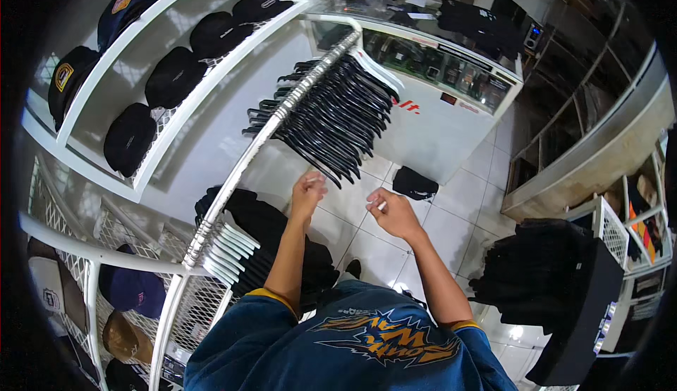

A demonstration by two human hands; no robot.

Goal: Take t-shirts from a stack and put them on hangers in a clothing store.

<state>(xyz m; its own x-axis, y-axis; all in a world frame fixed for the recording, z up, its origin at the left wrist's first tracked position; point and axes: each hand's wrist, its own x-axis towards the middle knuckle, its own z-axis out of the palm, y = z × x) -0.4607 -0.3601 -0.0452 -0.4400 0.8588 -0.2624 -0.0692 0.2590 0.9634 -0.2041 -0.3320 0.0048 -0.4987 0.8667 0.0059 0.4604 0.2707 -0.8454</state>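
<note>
My left hand (307, 196) is raised just below the near end of a row of black plastic hangers (333, 121), its fingers loosely curled and slightly blurred. My right hand (392, 214) is held to the right of it, thumb and fingers bent with a small gap between them. I see nothing held in either hand, and neither appears to touch the hangers. The black hangers hang bare and tightly packed on a white metal rail (264, 132). White hangers (378, 69) are at the far end of that row.
Black garments (264, 232) hang at the near end of the rail beside white hangers (230, 251). Caps (174, 77) fill white shelves on the left. A glass display counter (449, 137) stands ahead, a black bundle (415, 182) on the floor tiles before it. More black garments (534, 274) hang right.
</note>
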